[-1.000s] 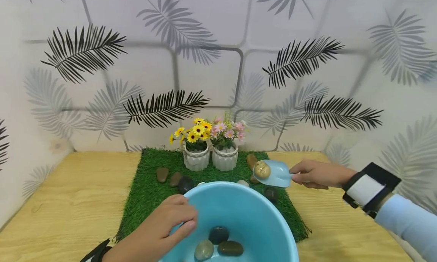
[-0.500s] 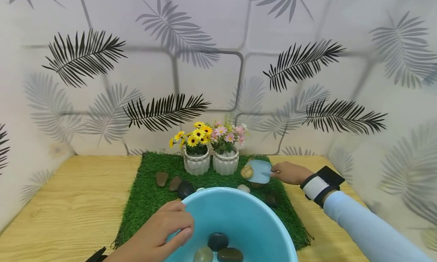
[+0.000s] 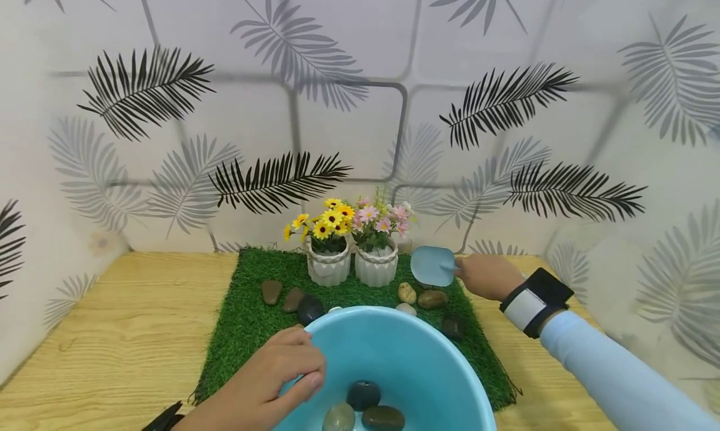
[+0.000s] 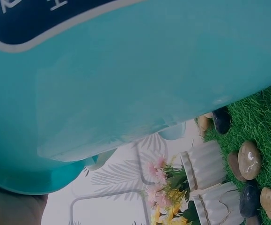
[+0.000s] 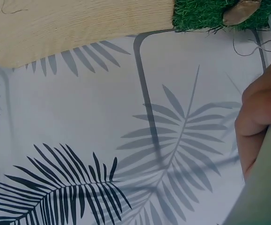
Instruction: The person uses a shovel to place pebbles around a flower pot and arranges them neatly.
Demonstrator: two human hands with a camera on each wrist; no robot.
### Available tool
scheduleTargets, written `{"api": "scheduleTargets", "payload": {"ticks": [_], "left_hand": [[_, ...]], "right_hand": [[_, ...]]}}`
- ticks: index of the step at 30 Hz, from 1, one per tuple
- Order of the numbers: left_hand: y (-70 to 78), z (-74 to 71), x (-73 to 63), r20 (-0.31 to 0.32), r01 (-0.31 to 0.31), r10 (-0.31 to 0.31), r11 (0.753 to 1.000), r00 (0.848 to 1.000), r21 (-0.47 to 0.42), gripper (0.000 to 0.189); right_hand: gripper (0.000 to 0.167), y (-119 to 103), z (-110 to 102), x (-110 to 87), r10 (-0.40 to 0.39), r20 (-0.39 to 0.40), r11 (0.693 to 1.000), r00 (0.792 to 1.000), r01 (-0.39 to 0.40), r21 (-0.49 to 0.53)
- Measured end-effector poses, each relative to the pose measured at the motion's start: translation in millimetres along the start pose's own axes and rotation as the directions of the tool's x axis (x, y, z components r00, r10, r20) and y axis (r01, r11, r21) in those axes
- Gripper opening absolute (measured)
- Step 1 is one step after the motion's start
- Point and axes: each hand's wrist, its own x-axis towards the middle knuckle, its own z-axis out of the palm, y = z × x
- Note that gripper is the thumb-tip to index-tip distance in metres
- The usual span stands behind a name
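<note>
While the right hand gripped the light-blue scoop by its handle, the blade projected beyond the fingers toward the pink-flowered pot. Left hand, fingers curled, held the blue bucket by its rim.

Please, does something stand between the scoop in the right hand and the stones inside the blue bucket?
Yes: the blue bucket's far wall stands between the scoop and the stones inside, so the scoop would likely need to pass over it. The left hand is at the left side, off that line.
</note>
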Motion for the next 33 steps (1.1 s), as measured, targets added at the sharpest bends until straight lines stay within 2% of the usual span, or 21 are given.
{"api": "scheduleTargets", "payload": {"ticks": [4,6,9,11,13,16,19,20,22,24,27,30,31,33], "left_hand": [[4.8,-2.2,0.9,0.009,0.051,-0.051,0.999,0.999,-0.010,0.033],[5.7,-2.8,0.8,0.010,0.053,-0.053,0.999,0.999,-0.003,0.033],[6.1,-3.2,0.9,0.017,0.061,-0.061,0.998,0.998,0.002,0.034],[6.1,-3.3,0.6,0.023,0.070,-0.070,0.998,0.997,-0.002,0.033],[6.5,-3.4,0.0,0.029,0.088,-0.087,0.996,0.996,-0.012,0.033],[8.0,-4.4,-0.6,0.030,0.111,-0.111,0.993,0.993,-0.025,0.033],[9.8,-4.6,-0.1,0.021,0.115,-0.114,0.993,0.993,-0.031,0.033],[10.7,-4.1,0.5,0.020,0.123,-0.122,0.992,0.992,-0.038,0.033],[12.3,-3.0,1.1,0.022,0.147,-0.146,0.988,0.989,-0.057,0.033],[13.1,-2.4,1.6,0.021,0.155,-0.154,0.986,0.988,-0.061,0.033],[13.0,-3.4,1.4,0.023,0.157,-0.156,0.985,0.988,-0.067,0.032],[12.9,-5.3,1.3,0.017,0.137,-0.136,0.989,0.990,-0.060,0.032],[13.0,-5.4,1.2,0.015,0.132,-0.131,0.989,0.991,-0.062,0.032],[14.1,-4.1,1.1,0.010,0.136,-0.136,0.989,0.991,-0.065,0.033]], "right_hand": [[0.018,-5,-16,-7.6,-0.003,0.007,1.000,1.000,0.003,0.020],[0.017,-10,-30,-12.9,0.005,0.004,0.999,1.000,-0.005,0.041],[0.014,-23,-60,-24.4,-0.004,-0.054,0.999,0.999,0.007,0.041],[0.015,-35,-86,-33.9,-0.054,-0.133,0.999,0.990,0.055,0.003],[0.019,-49,-111,-44.2,-0.133,-0.227,0.991,0.965,0.124,-0.052],[0.032,-72,-146,-59.1,-0.259,-0.335,0.964,0.906,0.222,-0.145],[0.046,-92,-174,-73.5,-0.373,-0.381,0.924,0.846,0.300,-0.237],[0.048,-99,-182,-78.6,-0.404,-0.375,0.909,0.834,0.321,-0.265],[0.052,-110,-195,-85.9,-0.487,-0.361,0.865,0.795,0.381,-0.327],[0.043,-121,-203,-89.7,-0.565,-0.319,0.809,0.761,0.435,-0.395],[0.027,-143,-201,-89.5,-0.649,-0.182,0.709,0.739,0.500,-0.497],[0.027,-170,-185,-83.9,-0.704,0.013,0.561,0.710,0.567,-0.603],[0.028,-179,-178,-81.5,-0.715,0.081,0.508,0.695,0.596,-0.622],[0.036,-193,-164,-76.1,-0.739,0.194,0.394,0.646,0.647,-0.653]]}}
